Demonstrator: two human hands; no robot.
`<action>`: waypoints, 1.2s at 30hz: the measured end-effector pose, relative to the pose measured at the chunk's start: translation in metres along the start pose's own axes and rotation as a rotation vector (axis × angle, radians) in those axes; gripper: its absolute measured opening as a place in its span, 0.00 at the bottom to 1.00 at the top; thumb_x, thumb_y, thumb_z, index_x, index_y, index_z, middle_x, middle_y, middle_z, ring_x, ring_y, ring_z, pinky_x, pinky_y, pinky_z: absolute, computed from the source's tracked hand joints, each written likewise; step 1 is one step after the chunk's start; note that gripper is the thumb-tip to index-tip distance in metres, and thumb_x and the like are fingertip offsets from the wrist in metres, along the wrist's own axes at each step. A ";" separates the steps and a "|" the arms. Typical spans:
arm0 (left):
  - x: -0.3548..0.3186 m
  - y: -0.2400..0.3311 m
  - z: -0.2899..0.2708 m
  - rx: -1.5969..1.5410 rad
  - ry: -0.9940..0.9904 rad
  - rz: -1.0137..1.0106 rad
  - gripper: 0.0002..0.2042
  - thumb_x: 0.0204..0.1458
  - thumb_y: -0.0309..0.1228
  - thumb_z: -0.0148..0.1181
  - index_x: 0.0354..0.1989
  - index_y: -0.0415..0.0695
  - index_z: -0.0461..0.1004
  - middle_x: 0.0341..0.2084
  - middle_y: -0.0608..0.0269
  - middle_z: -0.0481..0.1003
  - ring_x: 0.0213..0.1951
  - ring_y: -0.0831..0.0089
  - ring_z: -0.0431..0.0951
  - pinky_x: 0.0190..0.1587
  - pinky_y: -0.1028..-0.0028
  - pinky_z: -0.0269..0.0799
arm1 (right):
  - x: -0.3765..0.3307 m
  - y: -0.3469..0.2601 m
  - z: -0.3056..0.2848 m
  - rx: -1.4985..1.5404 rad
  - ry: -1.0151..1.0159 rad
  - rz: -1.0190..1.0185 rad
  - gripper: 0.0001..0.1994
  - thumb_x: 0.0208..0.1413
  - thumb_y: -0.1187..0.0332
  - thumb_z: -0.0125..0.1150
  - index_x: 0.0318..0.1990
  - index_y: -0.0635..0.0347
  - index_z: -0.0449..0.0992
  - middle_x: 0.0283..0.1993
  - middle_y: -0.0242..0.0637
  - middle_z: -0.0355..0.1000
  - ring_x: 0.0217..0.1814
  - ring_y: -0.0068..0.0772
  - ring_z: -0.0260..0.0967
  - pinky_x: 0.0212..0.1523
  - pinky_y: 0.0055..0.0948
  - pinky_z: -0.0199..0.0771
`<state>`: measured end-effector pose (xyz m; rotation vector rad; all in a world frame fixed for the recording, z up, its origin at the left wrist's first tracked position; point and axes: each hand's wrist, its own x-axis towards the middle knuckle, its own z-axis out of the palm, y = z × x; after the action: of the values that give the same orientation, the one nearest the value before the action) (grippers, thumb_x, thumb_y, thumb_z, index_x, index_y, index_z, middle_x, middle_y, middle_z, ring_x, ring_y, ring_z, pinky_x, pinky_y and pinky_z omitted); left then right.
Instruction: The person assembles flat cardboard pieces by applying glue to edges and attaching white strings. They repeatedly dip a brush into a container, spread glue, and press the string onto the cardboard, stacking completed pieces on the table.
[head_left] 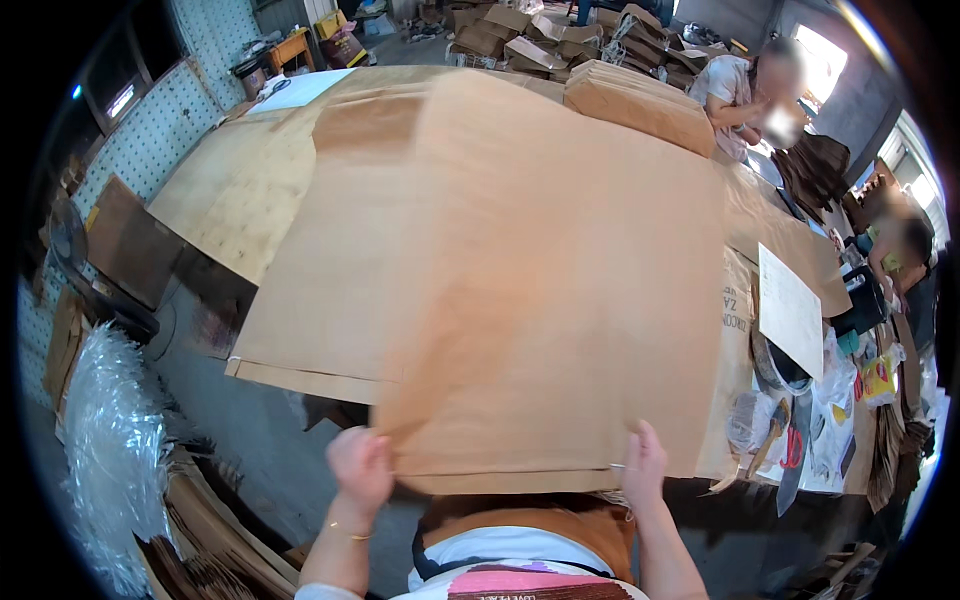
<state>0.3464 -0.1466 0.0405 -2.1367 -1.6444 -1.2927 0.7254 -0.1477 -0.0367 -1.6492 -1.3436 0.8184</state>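
Note:
A large brown paper sack (560,300) spans the middle of the view, its folded bottom edge toward me and its far part raised and slightly blurred. My left hand (361,466) is closed on the sack's near left corner. At the near right corner, my right hand (643,462) grips the same edge, thumb up, near a short white string end. Beneath and to the left lies another flat brown paper sack (320,270) with a folded near edge. More sacks show under the right side.
A wooden table (230,190) carries the sacks. On the right are a white board (790,310), red-handled scissors (792,448) and a brush (768,438). A folded sack stack (640,105) lies at the far side, near a person (735,95). Clear plastic strips (115,430) stand at left.

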 end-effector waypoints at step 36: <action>0.014 0.061 0.183 0.124 -0.670 0.608 0.36 0.43 0.58 0.53 0.61 0.50 0.64 0.61 0.51 0.60 0.61 0.52 0.59 0.63 0.51 0.52 | 0.008 0.022 -0.193 -1.134 0.388 -0.178 0.21 0.49 0.79 0.55 0.52 0.51 0.75 0.36 0.41 0.68 0.38 0.43 0.69 0.39 0.38 0.70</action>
<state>0.4955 -0.0537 -0.0407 -2.8315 -1.0090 -0.3069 0.9054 -0.1796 0.0284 -2.2750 -1.7346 -0.5037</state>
